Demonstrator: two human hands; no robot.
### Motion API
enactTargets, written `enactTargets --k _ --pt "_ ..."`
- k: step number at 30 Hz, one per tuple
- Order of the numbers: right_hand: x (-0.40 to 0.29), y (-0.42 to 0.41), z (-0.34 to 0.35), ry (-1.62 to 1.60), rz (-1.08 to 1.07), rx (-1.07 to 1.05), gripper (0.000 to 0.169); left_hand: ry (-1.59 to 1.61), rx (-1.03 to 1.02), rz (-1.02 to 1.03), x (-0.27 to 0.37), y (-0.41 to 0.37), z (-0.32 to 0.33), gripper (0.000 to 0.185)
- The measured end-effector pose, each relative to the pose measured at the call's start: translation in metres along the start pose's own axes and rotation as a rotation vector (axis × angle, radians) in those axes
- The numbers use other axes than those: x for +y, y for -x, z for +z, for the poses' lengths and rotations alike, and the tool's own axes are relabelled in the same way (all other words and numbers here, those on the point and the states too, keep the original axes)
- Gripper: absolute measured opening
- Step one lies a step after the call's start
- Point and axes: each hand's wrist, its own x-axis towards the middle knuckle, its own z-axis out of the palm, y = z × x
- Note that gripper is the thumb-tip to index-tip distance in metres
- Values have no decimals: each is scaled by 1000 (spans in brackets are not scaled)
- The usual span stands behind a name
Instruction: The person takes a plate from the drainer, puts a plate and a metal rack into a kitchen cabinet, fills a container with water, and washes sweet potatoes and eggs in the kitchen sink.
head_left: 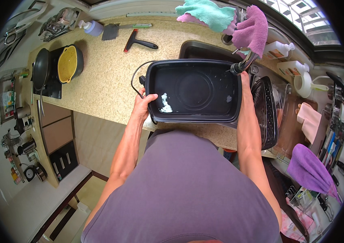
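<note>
A black rectangular electric cooking pan (194, 91) is held across the front of the sink (204, 50). My left hand (143, 104) grips its left side, thumb over the rim. At the pan's right side is my right hand (244, 80), its fingers mostly hidden beyond the edge. White, foam-like matter (166, 104) lies inside at the lower left, and a small grey patch (229, 98) shows near the right wall. A power cord (133, 79) with a black plug (142, 80) hangs at the left. The faucet head (236, 68) reaches over the upper right corner.
A squeegee-like scraper (141, 42), a green-handled knife (141, 26), a dark grey pad (110, 32) and a soap pump bottle (93, 28) lie or stand along the counter (105, 73). A yellow colander (68, 64) stands left. A black perforated tray (266, 112) leans right. Cloths (251, 30) drape by the faucet.
</note>
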Motion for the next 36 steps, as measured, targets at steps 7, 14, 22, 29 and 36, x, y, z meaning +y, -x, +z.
enactTargets --k 7,14,22,29,36 --pt "10 32 16 -22 24 140 13 -31 10 9 3 12 -12 56" --pt "15 80 54 -12 11 243 12 -49 -39 25 6 27 -40 49" --pt "43 109 116 -19 15 228 10 -61 44 -4 27 57 -91 43" --pt "80 103 177 12 22 210 10 -66 65 12 47 57 -163 52" --pt "130 77 231 21 45 210 12 -83 157 2 84 37 -219 54"
